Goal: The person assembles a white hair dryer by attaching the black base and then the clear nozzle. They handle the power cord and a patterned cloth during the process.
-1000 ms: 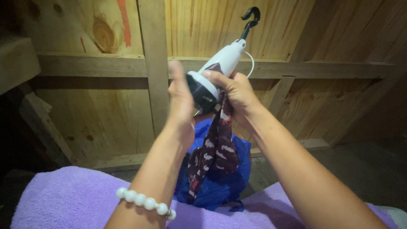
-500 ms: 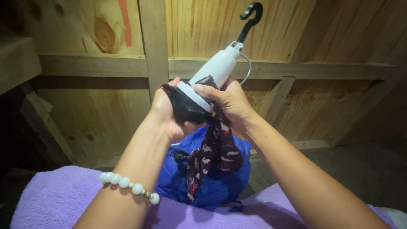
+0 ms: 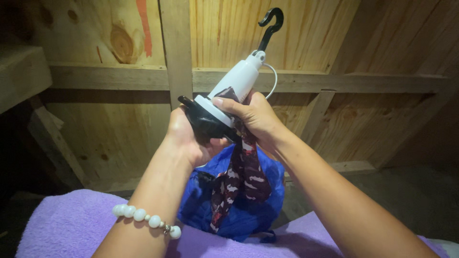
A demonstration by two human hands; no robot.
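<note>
**Hooked white lamp gripped in both hands over the blue bag**

Wooden plank walls and cross-beams (image 3: 306,81) fill the view ahead of me, with a purple towel (image 3: 67,224) spread low in front; I see both hands raised at chest height around a white lamp-like device (image 3: 234,88) that ends in a black hook (image 3: 270,26); my left hand (image 3: 189,138) is closed round its black base (image 3: 205,124), and my right hand (image 3: 256,117) is wrapped over the white collar, pinching a dark red patterned cloth (image 3: 241,179) against it; the cloth hangs limp down over a blue plastic bag (image 3: 260,210) that rests on the towel; I judge the device to be rigid, smooth plastic, fairly light and somewhat slippery, best held at the wide collar or the base rather than the thin hook or the white cord loop (image 3: 273,79); the cloth looks soft and floppy, apt to slide free unless pinched; a white bead bracelet (image 3: 146,220) sits on my left wrist.
</note>
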